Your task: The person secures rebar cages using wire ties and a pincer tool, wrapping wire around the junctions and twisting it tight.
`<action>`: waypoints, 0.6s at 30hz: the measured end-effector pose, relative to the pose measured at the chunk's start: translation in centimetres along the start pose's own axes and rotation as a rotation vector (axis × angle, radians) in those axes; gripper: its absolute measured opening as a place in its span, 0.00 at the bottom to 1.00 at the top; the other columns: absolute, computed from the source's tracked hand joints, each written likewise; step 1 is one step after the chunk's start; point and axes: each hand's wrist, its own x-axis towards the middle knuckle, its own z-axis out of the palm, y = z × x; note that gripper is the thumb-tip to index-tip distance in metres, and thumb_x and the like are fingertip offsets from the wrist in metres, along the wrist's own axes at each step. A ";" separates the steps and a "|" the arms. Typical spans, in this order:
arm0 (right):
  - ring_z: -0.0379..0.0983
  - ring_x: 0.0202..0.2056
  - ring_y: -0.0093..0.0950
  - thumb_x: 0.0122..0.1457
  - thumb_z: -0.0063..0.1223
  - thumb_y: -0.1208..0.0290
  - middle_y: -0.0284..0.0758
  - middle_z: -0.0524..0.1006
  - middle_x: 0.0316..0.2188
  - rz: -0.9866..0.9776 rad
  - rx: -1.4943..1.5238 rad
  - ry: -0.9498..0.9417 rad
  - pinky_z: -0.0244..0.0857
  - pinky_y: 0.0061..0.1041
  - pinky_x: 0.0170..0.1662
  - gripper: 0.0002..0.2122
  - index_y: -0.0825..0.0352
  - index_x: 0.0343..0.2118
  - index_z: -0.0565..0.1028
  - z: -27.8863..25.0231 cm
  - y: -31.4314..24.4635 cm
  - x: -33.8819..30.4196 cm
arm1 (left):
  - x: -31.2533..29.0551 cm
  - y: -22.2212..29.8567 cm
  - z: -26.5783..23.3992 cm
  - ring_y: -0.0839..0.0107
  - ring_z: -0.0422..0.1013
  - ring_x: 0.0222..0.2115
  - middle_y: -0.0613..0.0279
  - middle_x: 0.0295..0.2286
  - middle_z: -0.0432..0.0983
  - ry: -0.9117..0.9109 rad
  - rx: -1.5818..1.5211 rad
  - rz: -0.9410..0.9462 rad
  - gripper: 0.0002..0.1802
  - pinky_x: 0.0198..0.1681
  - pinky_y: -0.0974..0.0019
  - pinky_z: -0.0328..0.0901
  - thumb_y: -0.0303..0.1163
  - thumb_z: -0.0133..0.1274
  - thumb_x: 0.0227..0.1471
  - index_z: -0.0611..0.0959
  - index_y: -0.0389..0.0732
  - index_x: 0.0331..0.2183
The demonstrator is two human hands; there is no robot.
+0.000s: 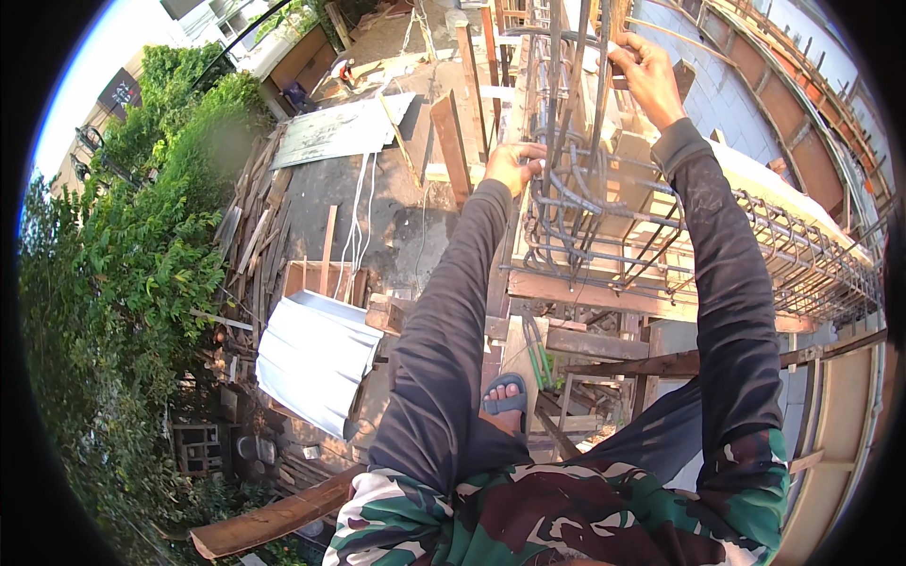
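Observation:
An upright cage of steel rebar [576, 179], with bent bars and hoops, rises in front of me. My left hand [514, 168] is at its left side, thumb and fingers closed at the edge of a bar. Higher and to the right, my right hand [649, 75] pinches near the top of an upright bar; its fingertips partly cover the contact. A dark curved bar [552, 34] runs across the cage close to the right hand. From the cage's foot a long horizontal rebar cage [774, 245] stretches right, over a timber form board [604, 292].
Below me a sandalled foot [507, 394] stands on a plank beside a green-handled tool [541, 358]. Wooden beams [604, 344] cross under the form. Metal sheets [316, 363] and stacked timber [255, 217] lie lower left, near trees [151, 255]. Another person [345, 74] is far off.

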 end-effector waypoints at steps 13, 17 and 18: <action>0.73 0.25 0.17 0.62 0.51 0.69 0.29 0.78 0.25 0.062 0.012 0.024 0.68 0.19 0.30 0.08 0.68 0.38 0.76 1.0 1.7 -0.7 | -0.3 1.3 0.3 0.67 0.72 0.48 0.59 0.43 0.80 0.002 -0.024 -0.006 0.10 0.56 0.64 0.63 0.19 0.59 0.46 0.87 0.40 0.33; 0.69 0.21 0.17 0.59 0.53 0.68 0.31 0.76 0.21 -0.085 -0.175 0.084 0.63 0.22 0.27 0.09 0.69 0.34 0.77 0.2 5.4 0.4 | -0.2 2.0 0.8 0.67 0.72 0.48 0.60 0.42 0.80 0.016 0.051 0.013 0.10 0.55 0.63 0.62 0.20 0.59 0.46 0.88 0.40 0.34; 0.69 0.21 0.17 0.59 0.53 0.68 0.32 0.76 0.21 -0.060 -0.185 0.070 0.63 0.22 0.28 0.09 0.69 0.35 0.77 0.6 5.2 0.0 | -0.4 1.7 0.6 0.67 0.72 0.48 0.60 0.42 0.80 0.028 0.060 0.014 0.10 0.55 0.63 0.62 0.20 0.59 0.46 0.88 0.40 0.34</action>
